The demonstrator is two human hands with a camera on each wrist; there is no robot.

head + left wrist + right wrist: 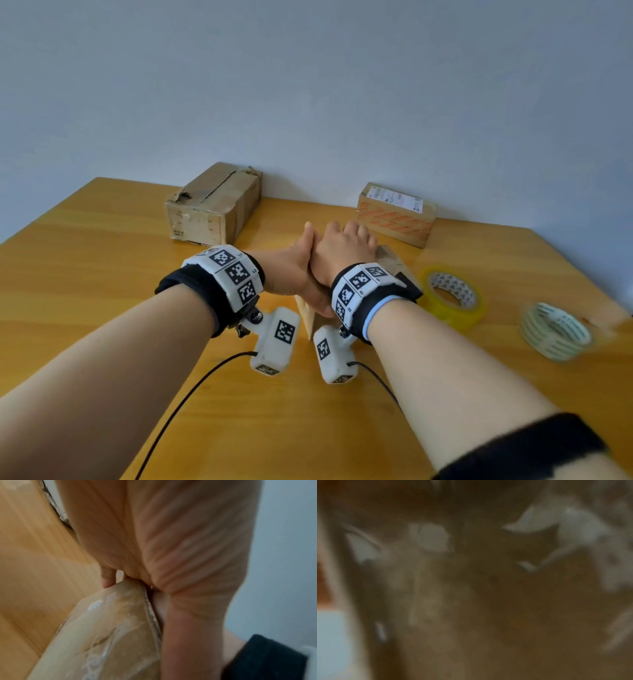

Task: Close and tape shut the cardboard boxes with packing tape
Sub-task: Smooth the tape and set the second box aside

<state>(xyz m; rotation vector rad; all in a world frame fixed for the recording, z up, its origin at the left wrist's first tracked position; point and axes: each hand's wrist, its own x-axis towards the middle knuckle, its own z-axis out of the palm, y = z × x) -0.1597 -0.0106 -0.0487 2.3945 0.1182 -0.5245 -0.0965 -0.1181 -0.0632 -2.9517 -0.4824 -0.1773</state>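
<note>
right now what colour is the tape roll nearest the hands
Yellow tape roll, clearest in the head view.

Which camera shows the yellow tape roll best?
The head view. The yellow tape roll lies there in full on the table, right of the hands. The left wrist view shows only a hand and a box; the right wrist view is too blurry.

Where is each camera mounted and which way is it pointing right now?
Head: on the head, facing forward and down at the table; shows both forearms, left hand and right hand on the small box.
Left wrist: along the palm toward the taped small box.
Right wrist: too dark and blurred to tell.
Shared: head and left wrist show the small box.
</note>
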